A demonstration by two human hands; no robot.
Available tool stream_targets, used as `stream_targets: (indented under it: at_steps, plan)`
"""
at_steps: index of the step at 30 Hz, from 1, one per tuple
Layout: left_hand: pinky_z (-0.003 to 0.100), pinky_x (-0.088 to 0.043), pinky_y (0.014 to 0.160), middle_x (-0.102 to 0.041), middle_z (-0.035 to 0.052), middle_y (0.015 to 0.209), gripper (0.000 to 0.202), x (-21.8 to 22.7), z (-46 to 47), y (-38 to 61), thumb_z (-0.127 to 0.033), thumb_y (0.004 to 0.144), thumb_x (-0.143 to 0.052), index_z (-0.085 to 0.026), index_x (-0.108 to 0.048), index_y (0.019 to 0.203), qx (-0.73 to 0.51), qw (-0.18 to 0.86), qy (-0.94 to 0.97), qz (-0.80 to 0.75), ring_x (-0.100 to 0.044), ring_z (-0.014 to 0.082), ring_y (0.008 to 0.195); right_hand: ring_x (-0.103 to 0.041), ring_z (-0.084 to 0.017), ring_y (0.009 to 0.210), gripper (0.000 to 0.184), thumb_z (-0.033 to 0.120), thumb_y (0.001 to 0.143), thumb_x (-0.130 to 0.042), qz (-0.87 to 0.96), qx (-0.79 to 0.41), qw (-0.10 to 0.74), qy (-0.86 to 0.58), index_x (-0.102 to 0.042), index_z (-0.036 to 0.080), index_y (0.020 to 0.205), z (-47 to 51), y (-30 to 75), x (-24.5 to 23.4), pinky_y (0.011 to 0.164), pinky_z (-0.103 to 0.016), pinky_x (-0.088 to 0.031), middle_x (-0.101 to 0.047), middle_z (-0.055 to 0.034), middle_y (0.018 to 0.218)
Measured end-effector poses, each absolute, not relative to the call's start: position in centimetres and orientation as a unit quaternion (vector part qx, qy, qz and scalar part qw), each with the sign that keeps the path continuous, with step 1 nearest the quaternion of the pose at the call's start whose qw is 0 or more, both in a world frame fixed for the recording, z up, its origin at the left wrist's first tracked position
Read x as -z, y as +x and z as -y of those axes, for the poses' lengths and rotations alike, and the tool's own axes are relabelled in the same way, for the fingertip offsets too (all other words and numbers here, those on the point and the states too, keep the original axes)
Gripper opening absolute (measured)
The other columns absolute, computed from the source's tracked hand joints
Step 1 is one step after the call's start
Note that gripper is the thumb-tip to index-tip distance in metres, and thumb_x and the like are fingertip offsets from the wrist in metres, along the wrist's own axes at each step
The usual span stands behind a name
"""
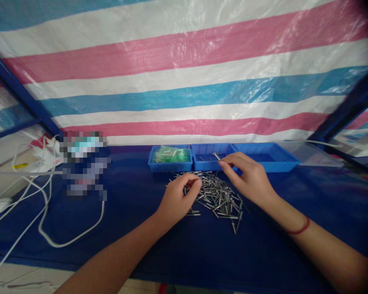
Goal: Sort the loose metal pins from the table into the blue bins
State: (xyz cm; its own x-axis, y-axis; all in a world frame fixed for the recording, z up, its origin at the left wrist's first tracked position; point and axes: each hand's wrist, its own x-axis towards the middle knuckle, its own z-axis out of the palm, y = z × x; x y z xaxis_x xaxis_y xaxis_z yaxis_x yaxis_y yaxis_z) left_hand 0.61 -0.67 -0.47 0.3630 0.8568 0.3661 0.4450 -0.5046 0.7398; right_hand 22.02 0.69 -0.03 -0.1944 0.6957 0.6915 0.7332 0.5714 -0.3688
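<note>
A heap of thin silvery rivets (218,195) lies on the dark blue tabletop (202,253). Over its left side is my left hand (181,195), fingers curled and thumb against the fingertips; whatever it may hold is hidden. My right hand (250,175) pinches a single rivet (216,156) between thumb and forefinger, above the front right of the middle blue bin (207,165). A few more metal pieces lie inside that bin. To its left, another blue bin (170,166) holds a green plastic bag (173,155) with pale, short pieces in or on it.
A third blue bin (271,166) stands right of the middle one, beside a clear plastic sheet or lid (313,155). White cables (46,204) run over the left side of the table, near a blurred-out item (84,163). Striped sheeting (184,98) hangs behind, between blue frame posts.
</note>
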Motion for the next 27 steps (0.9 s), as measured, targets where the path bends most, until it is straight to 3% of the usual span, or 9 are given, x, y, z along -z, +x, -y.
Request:
stream_targets:
  at_steps: [5, 9, 13, 18, 27]
  plan:
    - [0.025, -0.045, 0.072, -0.066, 0.002, 0.08, 0.018, 0.7, 0.5, 0.5, -0.027, 0.089, -0.047, -0.018, -0.062, 0.088, -0.373, 0.259, 0.796, -0.399, -0.059, 0.0138, 0.073, -0.06, -0.024, 0.082, 0.026, 0.035, 0.09, -0.047, 0.755, 0.119, 0.367, -0.529, -0.066, 0.018, 0.087, -3.3, 25.0, 1.0, 0.076, -0.038, -0.044, -0.066, -0.0087, 0.086]
    - [0.028, -0.045, 0.076, -0.066, 0.0034, 0.085, 0.015, 0.7, 0.3, 0.3, -0.023, 0.088, -0.049, -0.018, -0.062, 0.092, -0.318, 0.216, 0.842, -0.377, -0.06, 0.0161, 0.08, -0.059, -0.024, 0.082, 0.026, 0.037, 0.089, -0.048, 0.75, 0.131, 0.352, -0.544, -0.066, 0.019, 0.086, -3.5, 25.3, 1.2, 0.077, -0.038, -0.042, -0.067, -0.0084, 0.086]
    - [0.032, -0.042, 0.083, -0.065, 0.0051, 0.093, 0.021, 0.9, 0.5, 0.3, -0.019, 0.087, -0.048, -0.017, -0.062, 0.102, -0.253, 0.151, 0.893, -0.341, -0.057, 0.0183, 0.088, -0.059, -0.021, 0.078, 0.021, 0.03, 0.088, -0.049, 0.794, 0.053, 0.361, -0.486, -0.064, 0.019, 0.078, -2.1, 24.0, 0.3, 0.074, -0.036, -0.043, -0.066, -0.0064, 0.081]
    - [0.034, -0.041, 0.083, -0.062, 0.0045, 0.097, 0.025, 1.2, 0.7, 0.4, -0.021, 0.088, -0.048, -0.022, -0.063, 0.107, -0.213, 0.101, 0.909, -0.344, -0.052, 0.0197, 0.093, -0.057, -0.013, 0.064, 0.017, 0.023, 0.082, -0.054, 0.895, -0.134, 0.236, -0.354, -0.062, 0.019, 0.068, -0.2, 22.3, -0.4, 0.06, -0.026, -0.043, -0.06, -0.001, 0.068]
    - [0.033, -0.04, 0.079, -0.062, 0.0044, 0.095, 0.022, 1.4, 0.6, 0.5, -0.023, 0.088, -0.047, -0.021, -0.062, 0.105, -0.196, 0.1, 0.91, -0.353, -0.051, 0.0204, 0.093, -0.059, -0.015, 0.074, 0.011, 0.014, 0.079, -0.056, 0.904, -0.11, 0.179, -0.373, -0.065, 0.019, 0.074, 0.7, 20.9, -0.3, 0.066, -0.026, -0.042, -0.062, -0.0027, 0.077]
